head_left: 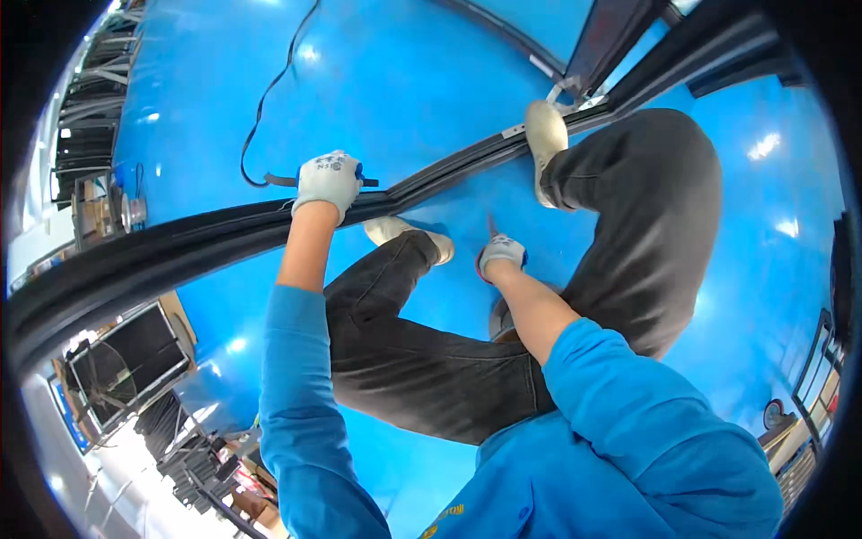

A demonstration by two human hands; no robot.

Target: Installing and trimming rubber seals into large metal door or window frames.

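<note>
My left hand [329, 181], in a white knit glove, is closed on the end of a thin black rubber strip [262, 99] and presses on a long black frame rail [180, 238] that crosses a blue floor sheet [395, 81]. The strip curls away toward the top of the view. My right hand [501, 253], also gloved, is closed around a small red-handled tool [490, 225] just below the rail. I sit on the sheet with both legs in dark trousers; one shoe [545, 135] rests on the rail, the other shoe [404, 232] lies between my hands.
More dark frame bars [620, 36] meet the rail at the upper right. Racks of dark profiles [90, 117] stand at the left edge. A framed screen panel [126, 368] and stacked black parts [197, 467] sit at the lower left.
</note>
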